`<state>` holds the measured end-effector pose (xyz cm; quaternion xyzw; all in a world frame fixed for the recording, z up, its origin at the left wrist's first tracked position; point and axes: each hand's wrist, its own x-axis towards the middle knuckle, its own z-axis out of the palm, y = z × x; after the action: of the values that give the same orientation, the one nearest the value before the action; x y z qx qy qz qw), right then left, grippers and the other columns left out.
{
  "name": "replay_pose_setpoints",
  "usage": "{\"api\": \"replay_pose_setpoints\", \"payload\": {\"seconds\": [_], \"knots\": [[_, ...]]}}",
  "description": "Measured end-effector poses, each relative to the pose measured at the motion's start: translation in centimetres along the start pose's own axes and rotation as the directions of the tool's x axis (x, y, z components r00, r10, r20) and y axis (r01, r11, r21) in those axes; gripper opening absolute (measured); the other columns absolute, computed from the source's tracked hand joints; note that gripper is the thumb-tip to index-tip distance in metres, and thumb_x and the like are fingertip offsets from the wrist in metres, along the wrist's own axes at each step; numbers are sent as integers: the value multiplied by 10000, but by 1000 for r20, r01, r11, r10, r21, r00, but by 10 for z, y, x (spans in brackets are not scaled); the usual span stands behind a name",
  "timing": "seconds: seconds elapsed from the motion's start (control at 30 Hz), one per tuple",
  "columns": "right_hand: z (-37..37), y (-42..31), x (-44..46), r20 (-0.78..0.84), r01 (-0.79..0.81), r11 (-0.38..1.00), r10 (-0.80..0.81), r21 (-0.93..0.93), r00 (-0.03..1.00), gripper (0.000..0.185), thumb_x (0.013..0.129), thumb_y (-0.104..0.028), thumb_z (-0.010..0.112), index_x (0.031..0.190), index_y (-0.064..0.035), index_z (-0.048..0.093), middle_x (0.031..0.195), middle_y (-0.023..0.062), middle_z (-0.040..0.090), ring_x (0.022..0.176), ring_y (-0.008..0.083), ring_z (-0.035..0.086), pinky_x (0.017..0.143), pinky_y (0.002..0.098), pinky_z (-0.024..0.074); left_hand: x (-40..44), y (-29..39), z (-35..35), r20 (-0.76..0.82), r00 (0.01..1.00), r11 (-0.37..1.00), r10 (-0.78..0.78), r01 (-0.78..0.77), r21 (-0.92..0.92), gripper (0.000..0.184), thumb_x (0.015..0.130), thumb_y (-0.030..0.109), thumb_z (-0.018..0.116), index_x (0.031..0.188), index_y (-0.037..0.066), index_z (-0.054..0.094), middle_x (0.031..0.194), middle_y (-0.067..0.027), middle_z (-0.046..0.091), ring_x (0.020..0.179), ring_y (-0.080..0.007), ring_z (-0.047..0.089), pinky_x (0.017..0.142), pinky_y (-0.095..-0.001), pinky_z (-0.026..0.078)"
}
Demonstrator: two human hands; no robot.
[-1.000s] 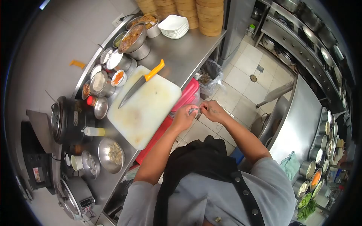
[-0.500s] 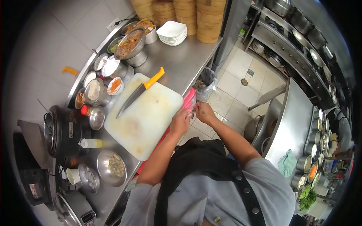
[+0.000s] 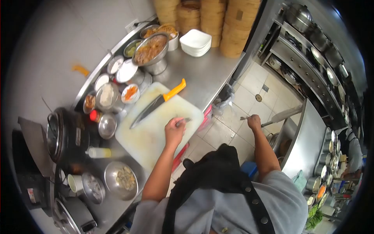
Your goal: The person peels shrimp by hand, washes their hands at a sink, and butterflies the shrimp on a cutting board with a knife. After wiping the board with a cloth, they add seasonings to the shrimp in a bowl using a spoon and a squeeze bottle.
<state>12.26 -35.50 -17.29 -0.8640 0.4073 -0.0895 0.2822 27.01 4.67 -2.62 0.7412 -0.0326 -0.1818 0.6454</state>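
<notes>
The counter [image 3: 194, 72] has its wall edge at left and its floor edge at right. The cutting board [image 3: 142, 146] lies mid-counter; the knife [image 3: 148, 112] lies on it, handle projecting past the board's far edge. The left hand [image 3: 174, 132] is over the board near its floor-side edge. The right hand [image 3: 254, 123] is beyond the counter's floor edge, above the floor [image 3: 253, 82].

Steamer stacks [image 3: 235, 31] stand at the far end, dishes [image 3: 195, 45] in front of them. The cooker [image 3: 64, 134] sits at the wall edge; the squeeze bottle [image 3: 100, 152] stands between cooker and board. Toward the near end: large bowl [image 3: 112, 173], with cup [image 3: 74, 183] to its left.
</notes>
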Motion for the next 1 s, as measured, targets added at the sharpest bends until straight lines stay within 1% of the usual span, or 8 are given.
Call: {"api": "replay_pose_setpoints", "payload": {"seconds": [0.1, 0.13, 0.17, 0.2, 0.33, 0.4, 0.63, 1.0], "knots": [[48, 28, 57, -16, 77, 995, -78, -61, 997, 219, 812, -230, 636, 793, -23, 704, 810, 221, 662, 797, 386, 627, 724, 482, 492, 1, -11, -16, -129, 992, 999, -18, 24, 48, 199, 877, 111, 659, 1043, 5, 639, 794, -38, 640, 627, -84, 579, 516, -223, 452], [98, 50, 93, -45, 391, 919, -393, -57, 918, 197, 781, -245, 659, 809, -54, 701, 818, 200, 657, 855, 361, 613, 787, 479, 474, 7, -27, -28, -128, 991, 989, 38, -19, 148, 195, 871, 114, 654, 1039, 15, 643, 793, -34, 636, 653, -92, 582, 521, -233, 452], [78, -4, 100, 228, 405, 879, -353, -252, 907, 171, 775, -223, 627, 859, -98, 708, 847, 150, 679, 906, 319, 622, 818, 450, 473, 17, -54, -42, -166, 981, 979, 96, -63, 196, 181, 863, 109, 651, 1023, 24, 642, 785, -34, 629, 667, -100, 582, 519, -240, 446], [135, 20, 146, 485, 779, 549, -614, -303, 622, 192, 766, -243, 612, 872, -112, 703, 871, 116, 694, 940, 287, 634, 844, 424, 480, 6, -29, -34, -221, 970, 994, -101, 105, 6, 165, 864, 100, 641, 1016, 35, 634, 780, -34, 624, 667, -113, 586, 521, -247, 451], [167, -45, 154, 184, 452, 892, -444, -1, 877, 349, 886, -295, 518, 1059, -23, 652, 1159, 231, 624, 1111, 417, 561, 932, 476, 444, 3, -42, -29, -391, 912, 990, -123, 88, -107, 116, 870, 69, 589, 981, 37, 596, 759, -48, 610, 636, -148, 586, 563, -287, 498], [112, -68, 138, 392, 25, 918, -193, 395, 899, 449, 921, -425, 541, 1096, -19, 620, 1082, 217, 651, 1043, 395, 600, 920, 464, 467, -2, -4, 11, -427, 882, 980, -198, 177, -89, 178, 873, 85, 571, 1035, 12, 578, 757, -70, 626, 560, -142, 565, 442, -242, 445], [-102, -54, 133, 415, 392, 613, -772, 686, 481, 382, 997, -338, 472, 1224, -39, 547, 1102, 170, 635, 1038, 349, 603, 893, 407, 480, 68, 52, 272, 35, 979, 979, -201, 202, -41, 219, 869, 52, 612, 1076, -14, 582, 812, -71, 641, 631, -134, 602, 505, -259, 475], [-252, 77, 253, 293, 328, 871, -442, 367, 848, 241, 959, -262, 495, 998, -42, 585, 968, 160, 603, 979, 358, 580, 827, 442, 471, 180, 95, 564, 578, 816, 998, -17, -22, 61, 186, 880, 41, 661, 1051, -9, 607, 856, -51, 645, 700, -92, 589, 613, -232, 486]]}}
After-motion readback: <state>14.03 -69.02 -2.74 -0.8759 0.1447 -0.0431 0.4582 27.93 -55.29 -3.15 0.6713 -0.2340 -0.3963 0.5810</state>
